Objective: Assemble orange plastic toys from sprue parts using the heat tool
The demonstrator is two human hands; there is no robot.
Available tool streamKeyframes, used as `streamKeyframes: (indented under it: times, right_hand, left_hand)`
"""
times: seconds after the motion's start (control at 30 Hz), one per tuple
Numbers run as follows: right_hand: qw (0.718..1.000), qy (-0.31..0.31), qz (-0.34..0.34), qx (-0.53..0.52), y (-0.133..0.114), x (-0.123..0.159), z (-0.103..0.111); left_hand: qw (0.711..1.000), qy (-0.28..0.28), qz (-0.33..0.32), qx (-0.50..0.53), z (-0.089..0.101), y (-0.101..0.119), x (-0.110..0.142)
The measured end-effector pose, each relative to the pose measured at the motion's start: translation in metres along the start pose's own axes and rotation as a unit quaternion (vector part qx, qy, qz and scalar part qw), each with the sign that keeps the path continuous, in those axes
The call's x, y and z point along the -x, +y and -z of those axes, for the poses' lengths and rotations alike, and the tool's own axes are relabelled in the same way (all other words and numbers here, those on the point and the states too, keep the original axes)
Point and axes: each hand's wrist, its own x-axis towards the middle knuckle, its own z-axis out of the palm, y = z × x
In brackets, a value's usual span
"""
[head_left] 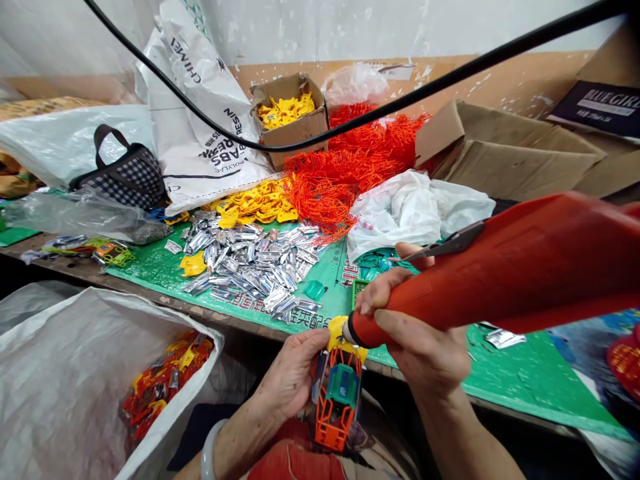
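Observation:
My left hand [289, 379] holds a small toy assembly [336, 393] low in the middle: an orange plastic frame with a teal part inside and a yellow piece on top. My right hand [417, 327] grips a large red electric screwdriver [505, 267], with its tip pressed onto the yellow piece. A black cable [310, 137] runs from the tool across the top of the view. Behind the hands lie a pile of silver metal pieces [255, 263], yellow plastic parts [257, 203] and a heap of orange frames [340, 167] on a green mat [330, 273].
A white woven sack [60, 380] at the lower left holds finished orange and yellow assemblies [165, 380]. A cardboard box of yellow parts [287, 117], a white printed bag [200, 113], a checked handbag [127, 177], a white plastic bag [415, 210] and large cartons [505, 153] stand behind.

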Motion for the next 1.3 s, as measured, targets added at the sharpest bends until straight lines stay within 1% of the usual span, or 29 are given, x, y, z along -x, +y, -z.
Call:
streamKeyframes:
  times: [0.17,0.23,0.33,0.47,0.77,0.9,1.0,1.13,1.23,1.3]
  right_hand:
    - [1.0,-0.009,0.001,0.011,0.001,0.001,0.001]
    - [1.0,-0.002,0.006,0.022,0.001,0.001,0.001]
    - [0.998,0.009,0.018,0.057,0.005,0.003,0.003]
    - [0.994,-0.001,0.025,0.104,0.012,0.006,0.007]
    - [0.994,-0.02,0.048,0.096,0.015,0.008,0.002]
    - [0.994,-0.021,0.045,0.092,0.016,0.01,0.002]
    - [0.997,-0.012,0.039,0.067,0.013,0.01,0.001]
    - [0.999,0.011,0.028,0.036,0.0,0.005,0.001]
    - [0.998,0.035,0.047,0.013,-0.01,-0.002,0.003]
    - [0.997,0.044,0.066,0.016,-0.015,-0.007,0.006]
  left_hand:
    - [1.0,0.0,-0.01,-0.01,-0.002,-0.001,0.001]
    - [1.0,0.006,-0.01,-0.012,-0.003,-0.001,0.002]
    - [1.0,0.012,-0.012,-0.01,-0.003,-0.001,0.004]
    - [1.0,0.015,-0.014,-0.006,-0.003,-0.004,0.005]
    - [0.999,0.04,-0.003,-0.016,-0.002,-0.007,0.005]
    - [0.999,0.032,-0.008,-0.017,-0.002,-0.006,0.006]
    - [1.0,0.013,-0.01,-0.018,-0.002,-0.004,0.007]
    - [1.0,-0.011,-0.011,-0.021,-0.006,0.001,0.006]
    - [1.0,0.002,-0.015,-0.014,-0.008,0.003,0.006]
    - [1.0,0.014,-0.019,-0.011,-0.006,0.001,0.004]
